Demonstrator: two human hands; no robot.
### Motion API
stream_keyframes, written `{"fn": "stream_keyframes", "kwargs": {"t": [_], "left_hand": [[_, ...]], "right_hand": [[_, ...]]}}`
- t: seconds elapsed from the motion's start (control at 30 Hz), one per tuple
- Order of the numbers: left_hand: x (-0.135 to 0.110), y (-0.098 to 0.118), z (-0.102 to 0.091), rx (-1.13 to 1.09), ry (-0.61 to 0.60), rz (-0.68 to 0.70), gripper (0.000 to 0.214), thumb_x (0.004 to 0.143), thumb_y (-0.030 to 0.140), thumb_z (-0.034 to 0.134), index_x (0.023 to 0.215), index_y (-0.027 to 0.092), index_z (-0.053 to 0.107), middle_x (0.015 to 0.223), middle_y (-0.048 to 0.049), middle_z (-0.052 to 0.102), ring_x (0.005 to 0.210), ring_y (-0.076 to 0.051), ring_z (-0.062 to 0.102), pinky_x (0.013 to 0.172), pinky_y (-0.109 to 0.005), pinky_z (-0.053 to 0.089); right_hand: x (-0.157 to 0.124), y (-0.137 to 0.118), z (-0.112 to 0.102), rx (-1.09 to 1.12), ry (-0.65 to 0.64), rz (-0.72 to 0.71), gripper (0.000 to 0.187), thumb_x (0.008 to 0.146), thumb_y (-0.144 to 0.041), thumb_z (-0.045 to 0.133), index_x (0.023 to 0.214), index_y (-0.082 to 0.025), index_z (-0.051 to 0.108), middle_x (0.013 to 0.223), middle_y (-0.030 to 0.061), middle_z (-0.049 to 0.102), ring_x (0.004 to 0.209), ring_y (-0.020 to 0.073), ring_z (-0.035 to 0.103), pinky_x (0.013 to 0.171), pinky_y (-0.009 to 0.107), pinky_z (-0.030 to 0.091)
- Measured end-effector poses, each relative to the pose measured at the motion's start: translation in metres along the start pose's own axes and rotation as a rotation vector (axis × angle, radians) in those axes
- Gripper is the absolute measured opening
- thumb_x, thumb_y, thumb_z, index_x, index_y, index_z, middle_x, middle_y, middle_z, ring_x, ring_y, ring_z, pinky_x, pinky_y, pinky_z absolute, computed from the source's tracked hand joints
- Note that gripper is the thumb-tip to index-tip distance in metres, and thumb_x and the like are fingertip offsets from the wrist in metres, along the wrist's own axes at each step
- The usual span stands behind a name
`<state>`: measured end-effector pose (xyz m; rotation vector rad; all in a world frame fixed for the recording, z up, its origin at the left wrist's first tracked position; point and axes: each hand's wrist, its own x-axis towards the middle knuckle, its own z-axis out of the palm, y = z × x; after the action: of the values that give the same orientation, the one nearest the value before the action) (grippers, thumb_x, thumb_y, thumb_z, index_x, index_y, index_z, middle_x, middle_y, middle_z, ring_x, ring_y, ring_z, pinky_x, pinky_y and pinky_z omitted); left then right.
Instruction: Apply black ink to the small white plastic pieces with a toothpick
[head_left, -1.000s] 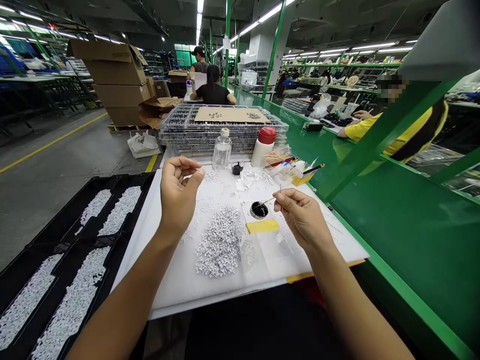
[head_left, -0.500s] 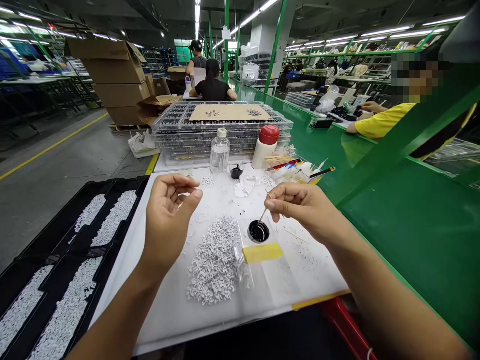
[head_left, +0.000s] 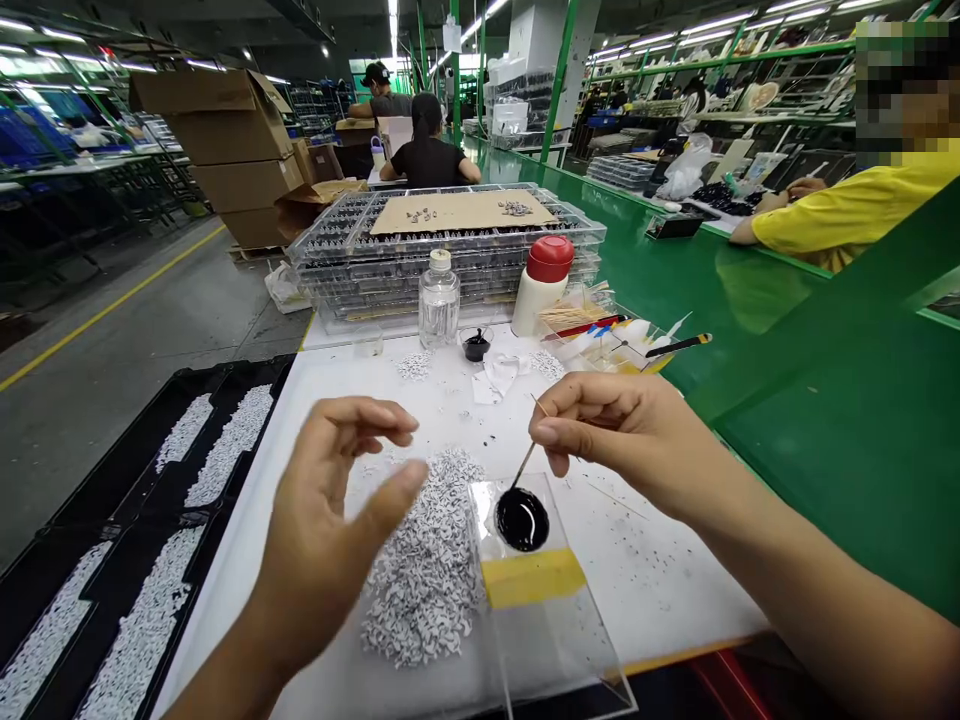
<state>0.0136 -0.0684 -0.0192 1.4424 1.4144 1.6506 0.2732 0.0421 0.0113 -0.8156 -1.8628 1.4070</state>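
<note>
My right hand (head_left: 607, 420) pinches a thin wooden stick (head_left: 527, 462). Its dark lower tip is at the far rim of a round dish of glossy black liquid (head_left: 517, 525). That dish sits on a clear plastic box (head_left: 555, 650), which has a strip of yellow tape (head_left: 534, 578) across it. To the left, my left hand (head_left: 330, 520) hovers with thumb and fingers apart and nothing between them. Beside and partly behind it lies a heap of small white pieces (head_left: 427, 590), spread on the white tabletop (head_left: 345, 660).
Behind stand a clear bottle (head_left: 439, 305), a small cup of black liquid (head_left: 476, 346) and a red-capped white bottle (head_left: 544, 285). A tray of sticks and tools (head_left: 622, 340) is at the right. Black trays (head_left: 191, 520) of white pieces lie left. A co-worker in yellow (head_left: 862, 210) sits at right.
My left hand has lowered, and its thumb and fingers have spread farther apart. The stick's tip has shifted from inside the black liquid to its far rim. The head view has shifted slightly.
</note>
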Motion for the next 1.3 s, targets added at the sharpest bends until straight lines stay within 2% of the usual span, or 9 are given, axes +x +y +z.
{"fn": "stream_keyframes", "kwargs": {"t": [0.1, 0.17, 0.3, 0.47, 0.7, 0.83, 1.0, 1.17, 1.3], "left_hand": [[-0.017, 0.008, 0.005, 0.155, -0.179, 0.023, 0.035, 0.094, 0.028, 0.094, 0.121, 0.037, 0.074, 0.12, 0.0007, 0.08, 0.121, -0.027, 0.074, 0.107, -0.04, 0.056], [-0.027, 0.012, 0.012, 0.24, -0.256, 0.056, 0.044, 0.089, 0.025, 0.093, 0.124, 0.039, 0.069, 0.121, 0.0009, 0.08, 0.116, -0.029, 0.076, 0.104, -0.043, 0.059], [-0.035, 0.013, 0.021, 0.316, -0.237, 0.056, 0.04, 0.09, 0.021, 0.087, 0.119, 0.038, 0.066, 0.118, 0.0008, 0.084, 0.109, -0.03, 0.082, 0.101, -0.049, 0.063], [-0.031, 0.006, 0.017, 0.354, -0.296, 0.095, 0.05, 0.09, 0.021, 0.095, 0.125, 0.041, 0.065, 0.119, 0.0028, 0.088, 0.111, -0.03, 0.086, 0.1, -0.049, 0.067], [-0.035, 0.006, 0.021, 0.323, -0.225, 0.034, 0.044, 0.091, 0.022, 0.092, 0.123, 0.041, 0.069, 0.118, 0.0036, 0.088, 0.113, -0.031, 0.085, 0.104, -0.052, 0.065], [-0.032, 0.006, 0.021, 0.334, -0.267, 0.077, 0.049, 0.092, 0.023, 0.095, 0.127, 0.042, 0.067, 0.119, 0.0041, 0.089, 0.113, -0.031, 0.086, 0.103, -0.051, 0.066], [-0.031, 0.005, 0.018, 0.346, -0.282, 0.114, 0.052, 0.093, 0.02, 0.095, 0.128, 0.042, 0.064, 0.12, 0.0052, 0.088, 0.113, -0.029, 0.086, 0.102, -0.048, 0.064], [-0.033, 0.008, 0.016, 0.356, -0.303, 0.114, 0.05, 0.095, 0.019, 0.091, 0.127, 0.041, 0.06, 0.122, 0.0055, 0.087, 0.115, -0.028, 0.085, 0.104, -0.047, 0.062], [-0.033, 0.01, 0.018, 0.393, -0.316, 0.122, 0.048, 0.098, 0.015, 0.086, 0.127, 0.04, 0.058, 0.124, 0.0059, 0.085, 0.117, -0.026, 0.083, 0.105, -0.045, 0.06]], "right_hand": [[0.002, -0.005, 0.003, 0.049, -0.008, 0.016, 0.057, 0.091, -0.076, 0.098, 0.082, -0.023, 0.08, 0.061, -0.0012, 0.073, 0.059, 0.0122, 0.059, 0.054, 0.026, 0.039], [0.004, -0.007, 0.005, 0.068, -0.027, 0.02, 0.052, 0.09, -0.073, 0.1, 0.081, -0.024, 0.082, 0.061, -0.0013, 0.074, 0.058, 0.0128, 0.06, 0.053, 0.027, 0.039], [0.008, -0.009, 0.006, 0.079, -0.045, 0.025, 0.049, 0.088, -0.068, 0.103, 0.081, -0.024, 0.083, 0.061, -0.0013, 0.074, 0.056, 0.0135, 0.061, 0.055, 0.028, 0.044], [0.011, -0.009, 0.008, 0.088, -0.057, 0.03, 0.05, 0.087, -0.067, 0.104, 0.081, -0.023, 0.082, 0.061, -0.0012, 0.074, 0.056, 0.0134, 0.063, 0.057, 0.028, 0.048], [0.01, -0.004, 0.011, 0.124, -0.043, 0.021, 0.049, 0.088, -0.064, 0.105, 0.079, -0.023, 0.08, 0.062, -0.0018, 0.074, 0.058, 0.0123, 0.064, 0.057, 0.026, 0.046], [0.008, -0.001, 0.012, 0.155, -0.037, 0.027, 0.045, 0.088, -0.06, 0.106, 0.08, -0.023, 0.082, 0.063, -0.002, 0.075, 0.056, 0.011, 0.061, 0.055, 0.025, 0.044], [0.005, -0.003, 0.013, 0.159, -0.029, 0.043, 0.044, 0.086, -0.058, 0.107, 0.08, -0.023, 0.081, 0.062, -0.0025, 0.073, 0.057, 0.0125, 0.063, 0.058, 0.027, 0.048], [0.004, 0.001, 0.012, 0.148, -0.019, 0.085, 0.047, 0.084, -0.066, 0.106, 0.088, -0.023, 0.087, 0.064, -0.0011, 0.073, 0.059, 0.0148, 0.065, 0.059, 0.029, 0.047], [0.002, 0.007, 0.01, 0.137, -0.016, 0.131, 0.05, 0.084, -0.069, 0.105, 0.105, -0.025, 0.093, 0.064, 0.0003, 0.074, 0.062, 0.0164, 0.066, 0.062, 0.03, 0.046]]}}
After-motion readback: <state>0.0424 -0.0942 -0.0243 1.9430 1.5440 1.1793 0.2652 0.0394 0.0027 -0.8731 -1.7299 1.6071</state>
